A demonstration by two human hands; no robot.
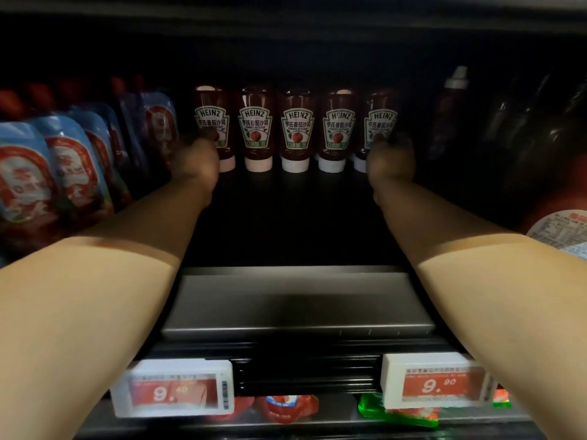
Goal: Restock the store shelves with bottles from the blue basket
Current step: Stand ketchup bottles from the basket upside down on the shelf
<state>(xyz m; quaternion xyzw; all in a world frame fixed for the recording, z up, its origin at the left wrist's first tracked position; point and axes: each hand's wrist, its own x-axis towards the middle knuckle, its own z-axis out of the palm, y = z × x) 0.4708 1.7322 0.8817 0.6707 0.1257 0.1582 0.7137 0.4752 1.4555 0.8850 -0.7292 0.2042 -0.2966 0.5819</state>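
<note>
Five ketchup bottles (297, 130) look stiff, slick, top-heavy on caps; left hand (197, 163) and right hand (390, 160) grip unclear—grab the waist.

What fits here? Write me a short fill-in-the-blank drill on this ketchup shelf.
1. The back row holds ___ Heinz ketchup bottles standing on their caps.
2. The left hand reaches the bottle at the row's ___ end.
3. The blue pouches lie to the ___ of the ketchup row.
4. The right-hand price tag reads ___.

Missing words: five; left; left; 9.90
</note>
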